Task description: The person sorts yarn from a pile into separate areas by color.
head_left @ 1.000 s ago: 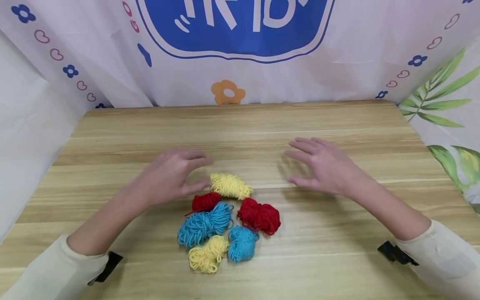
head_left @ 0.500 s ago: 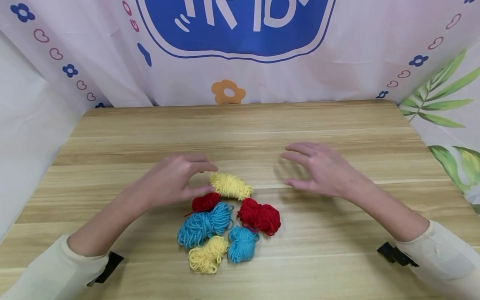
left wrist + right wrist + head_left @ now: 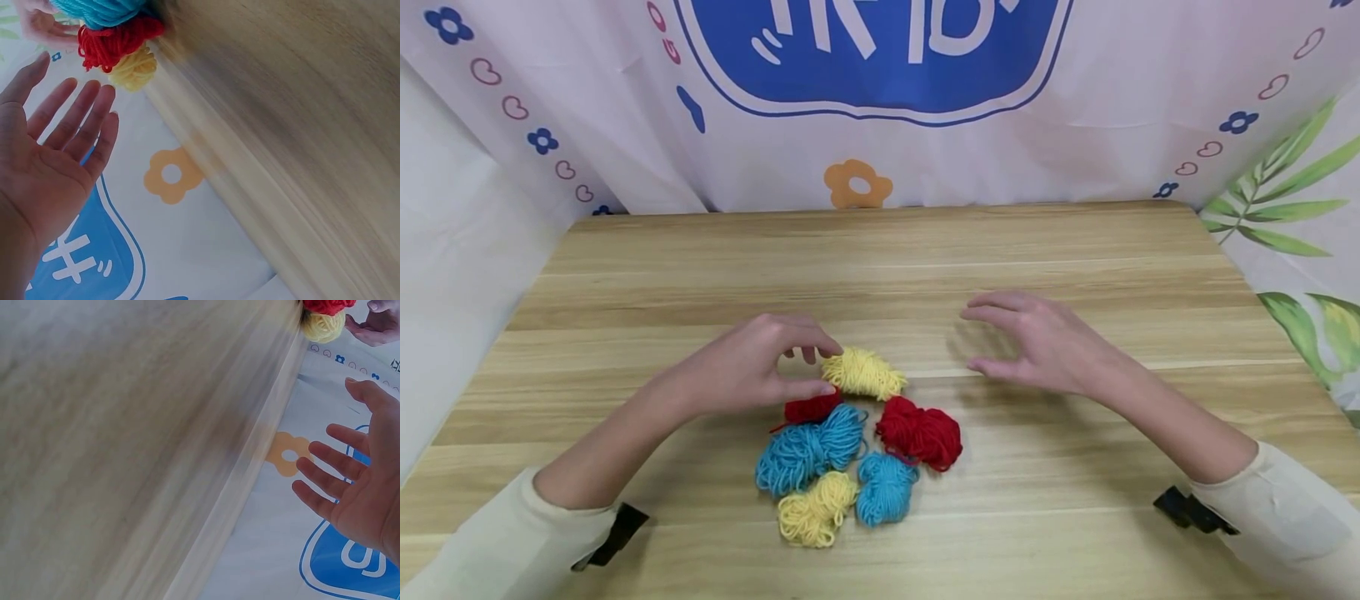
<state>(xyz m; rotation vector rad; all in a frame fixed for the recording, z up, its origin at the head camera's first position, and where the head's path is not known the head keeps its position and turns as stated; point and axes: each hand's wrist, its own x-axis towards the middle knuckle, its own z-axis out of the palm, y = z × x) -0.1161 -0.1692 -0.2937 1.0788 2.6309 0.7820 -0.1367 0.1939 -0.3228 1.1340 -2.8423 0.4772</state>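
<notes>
In the head view my left hand [image 3: 760, 362] hovers at the left end of a yellow yarn bundle [image 3: 865, 372], thumb and forefinger spread. Its thumb overlaps a small red yarn bundle [image 3: 812, 407]. The left wrist view shows that palm with fingers extended and nothing in them. My right hand [image 3: 1037, 342] is held over the table to the right, fingers apart and holding nothing. Nearer me lie a larger blue bundle [image 3: 808, 450], a second yellow bundle [image 3: 817, 508], a small blue bundle [image 3: 886, 488] and a larger red bundle [image 3: 919, 433].
The yarn lies in a rough ring on a wood-grain table [image 3: 1075, 533]. Behind the far edge hangs a white printed cloth [image 3: 1000, 167] with a blue sign and an orange flower. Black straps [image 3: 1193, 510] sit on the sleeves.
My left hand has moved slightly right and towards me, its fingertips now at the yellow bundle's end. The right hand has drifted a little left and nearer. The yarn stays put.
</notes>
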